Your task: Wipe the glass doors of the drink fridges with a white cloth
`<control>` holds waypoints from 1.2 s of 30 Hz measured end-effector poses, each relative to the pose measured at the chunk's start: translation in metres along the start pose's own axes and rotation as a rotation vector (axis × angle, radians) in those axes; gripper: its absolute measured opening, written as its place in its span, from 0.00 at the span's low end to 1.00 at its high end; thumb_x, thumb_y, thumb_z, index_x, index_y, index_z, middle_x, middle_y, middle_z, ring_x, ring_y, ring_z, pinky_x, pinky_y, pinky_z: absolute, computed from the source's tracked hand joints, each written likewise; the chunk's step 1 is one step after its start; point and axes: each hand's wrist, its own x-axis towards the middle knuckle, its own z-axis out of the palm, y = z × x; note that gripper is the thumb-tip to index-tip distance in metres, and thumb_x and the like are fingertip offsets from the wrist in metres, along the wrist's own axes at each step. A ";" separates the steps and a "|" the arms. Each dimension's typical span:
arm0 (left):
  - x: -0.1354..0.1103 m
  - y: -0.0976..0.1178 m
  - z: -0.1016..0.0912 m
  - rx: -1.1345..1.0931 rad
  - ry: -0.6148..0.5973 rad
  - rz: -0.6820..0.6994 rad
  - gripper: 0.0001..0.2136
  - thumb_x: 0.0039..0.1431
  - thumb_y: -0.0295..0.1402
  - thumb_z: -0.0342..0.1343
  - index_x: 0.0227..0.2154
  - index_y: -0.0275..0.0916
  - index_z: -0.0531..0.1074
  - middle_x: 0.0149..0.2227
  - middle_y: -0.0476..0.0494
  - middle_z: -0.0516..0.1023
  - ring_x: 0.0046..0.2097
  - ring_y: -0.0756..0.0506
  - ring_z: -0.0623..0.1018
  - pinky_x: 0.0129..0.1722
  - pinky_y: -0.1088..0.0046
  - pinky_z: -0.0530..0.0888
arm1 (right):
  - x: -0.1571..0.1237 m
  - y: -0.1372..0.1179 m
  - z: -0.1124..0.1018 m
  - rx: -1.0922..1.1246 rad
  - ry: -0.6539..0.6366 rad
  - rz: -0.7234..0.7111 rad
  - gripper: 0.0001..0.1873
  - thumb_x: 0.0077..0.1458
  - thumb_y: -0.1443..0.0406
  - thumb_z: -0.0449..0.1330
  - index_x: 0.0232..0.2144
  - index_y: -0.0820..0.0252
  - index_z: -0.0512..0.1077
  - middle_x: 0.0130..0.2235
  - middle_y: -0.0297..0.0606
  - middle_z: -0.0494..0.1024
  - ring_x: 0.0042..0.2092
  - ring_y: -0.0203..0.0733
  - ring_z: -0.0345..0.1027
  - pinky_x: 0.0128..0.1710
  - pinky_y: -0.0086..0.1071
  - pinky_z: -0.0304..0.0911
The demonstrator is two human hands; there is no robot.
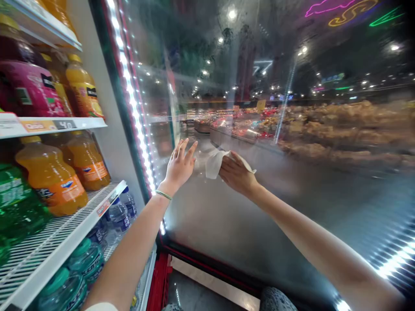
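Note:
An open glass fridge door (pixel 292 207) fills the middle and right of the view, its pane fogged. My left hand (pixel 180 165) lies flat against the glass with its fingers stretched out, a green band on the wrist. My right hand (pixel 236 173) presses a white cloth (pixel 214 163) against the pane just right of the left hand, fingers laid flat over it.
Fridge shelves on the left hold orange juice bottles (pixel 52 178), a pink bottle (pixel 29 88), green bottles (pixel 17 207) and water bottles (pixel 119 216). An LED strip (pixel 132 103) runs down the door edge. Store displays show through the glass. A red base (pixel 160 280) sits below.

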 end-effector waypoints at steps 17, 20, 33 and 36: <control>0.020 0.062 0.030 -0.079 -0.029 0.065 0.39 0.64 0.45 0.59 0.73 0.51 0.48 0.76 0.30 0.36 0.75 0.22 0.37 0.66 0.25 0.46 | -0.146 0.052 -0.041 -0.171 -0.059 0.297 0.13 0.66 0.63 0.55 0.43 0.47 0.80 0.48 0.33 0.84 0.60 0.50 0.71 0.76 0.57 0.37; 0.021 0.063 0.028 -0.093 -0.037 0.071 0.40 0.63 0.44 0.60 0.73 0.52 0.46 0.76 0.31 0.35 0.75 0.21 0.36 0.66 0.24 0.45 | -0.164 0.074 -0.057 -0.261 0.165 0.582 0.15 0.65 0.62 0.53 0.46 0.52 0.79 0.52 0.40 0.82 0.64 0.56 0.66 0.73 0.65 0.37; 0.027 0.057 0.026 -0.143 -0.086 0.043 0.48 0.57 0.48 0.64 0.71 0.70 0.35 0.76 0.53 0.22 0.75 0.24 0.32 0.67 0.29 0.40 | -0.248 0.116 -0.069 -0.406 0.359 0.838 0.19 0.62 0.64 0.50 0.47 0.55 0.79 0.50 0.47 0.81 0.61 0.58 0.68 0.70 0.68 0.43; 0.027 0.055 0.024 -0.143 -0.087 0.058 0.49 0.57 0.47 0.65 0.71 0.70 0.34 0.76 0.55 0.21 0.75 0.23 0.32 0.67 0.28 0.40 | -0.280 0.126 -0.070 -0.454 0.525 1.000 0.21 0.64 0.63 0.48 0.50 0.58 0.77 0.56 0.53 0.78 0.64 0.59 0.64 0.68 0.68 0.49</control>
